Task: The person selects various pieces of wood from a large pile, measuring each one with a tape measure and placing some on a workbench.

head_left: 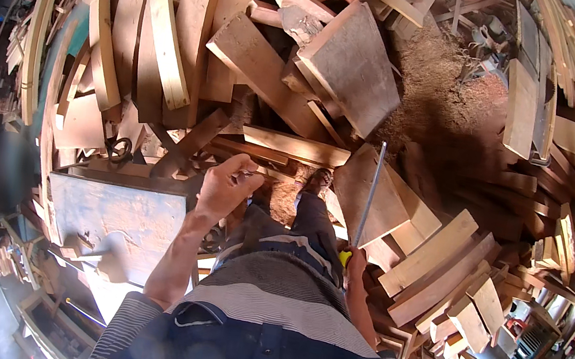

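Observation:
My right hand, low beside my hip, is closed around a yellow tape measure. Its metal blade sticks out away from me, passing over a wide wooden board; I cannot tell whether it touches the wood. My left hand is raised in front of me on the left, fingers curled in toward the thumb. Whether something small is in those fingers is hidden. Beyond the left hand, a narrow wooden plank lies crosswise ahead of my feet.
Left of me stands a table with a pale blue-grey top. Long planks lean at the far left, and a thick slab rests on the heap ahead. Sawdust covers the far right; stacked boards crowd my right side.

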### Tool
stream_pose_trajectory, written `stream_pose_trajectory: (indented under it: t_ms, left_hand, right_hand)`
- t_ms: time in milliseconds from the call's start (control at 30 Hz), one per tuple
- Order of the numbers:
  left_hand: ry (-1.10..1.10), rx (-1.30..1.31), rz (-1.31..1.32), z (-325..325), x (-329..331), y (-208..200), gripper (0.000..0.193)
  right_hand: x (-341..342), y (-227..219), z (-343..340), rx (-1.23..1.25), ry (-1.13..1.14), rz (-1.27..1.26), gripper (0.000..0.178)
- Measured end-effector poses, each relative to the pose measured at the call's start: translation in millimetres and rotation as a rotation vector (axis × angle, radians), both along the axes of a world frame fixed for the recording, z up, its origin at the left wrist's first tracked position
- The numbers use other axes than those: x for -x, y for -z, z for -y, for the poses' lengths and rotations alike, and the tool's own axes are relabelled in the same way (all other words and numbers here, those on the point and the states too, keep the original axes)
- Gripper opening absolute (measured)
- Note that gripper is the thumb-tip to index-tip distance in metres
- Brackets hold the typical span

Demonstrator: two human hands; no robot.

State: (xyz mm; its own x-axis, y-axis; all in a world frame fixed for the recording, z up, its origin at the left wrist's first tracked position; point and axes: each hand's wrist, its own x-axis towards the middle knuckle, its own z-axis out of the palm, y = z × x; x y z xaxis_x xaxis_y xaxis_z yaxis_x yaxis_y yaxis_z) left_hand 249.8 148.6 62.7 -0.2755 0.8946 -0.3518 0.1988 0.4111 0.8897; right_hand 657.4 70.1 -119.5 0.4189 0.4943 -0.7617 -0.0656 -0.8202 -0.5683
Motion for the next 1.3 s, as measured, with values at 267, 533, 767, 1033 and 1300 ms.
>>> stream_pose_trajectory:
  t_ms: [267,533,767,1033,1300]
  left_hand:
    - [0.162,0.072,-0.069,-55,-63,-4,0.03]
    - [0.337,0.091,-0.177,-151,-35,62,0.08]
    - [0.298,0.128,-0.542,-312,-13,165,0.101]
    - [0.132,0.082,-0.399,-440,30,298,0.115]
    - [-0.04,-0.018,-0.465,-381,-93,251,0.092]
  right_hand:
    - [-80,68,-10,0.203,0.142,-0.074,0.014]
    - [-78,49,-66,0.185,0.087,-0.172,0.019]
    - [-88,3,-54,0.214,0.008,-0.271,0.027]
    - [-113,8,-38,0.133,0.035,-0.253,0.026]
    - [-65,-33,-211,-0.105,-0.065,-0.174,0.034]
